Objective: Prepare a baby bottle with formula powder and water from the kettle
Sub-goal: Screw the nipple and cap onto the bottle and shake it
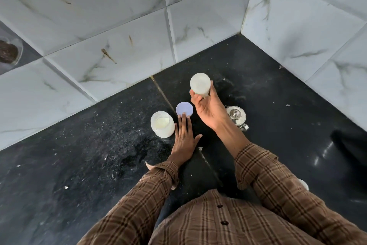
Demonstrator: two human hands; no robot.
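My right hand (pixel 208 109) holds a white translucent baby bottle (pixel 200 85) tilted up above the black counter, its round base facing me. My left hand (pixel 184 137) lies flat on the counter, fingers apart, fingertips touching a round lilac lid (pixel 184 109). Left of that hand stands an open glass jar (pixel 161 126) with pale formula powder inside. A small steel kettle (pixel 236 116) with a knobbed lid stands on the counter just right of my right wrist, partly hidden by it.
The black stone counter (pixel 89 155) is dusty, with wet patches near the jar. Marble-look tiled walls (pixel 119 36) meet in a corner behind the objects. A glass jar with dark contents (pixel 9 52) sits in a niche at far left. A white object (pixel 303 184) peeks from behind my right sleeve.
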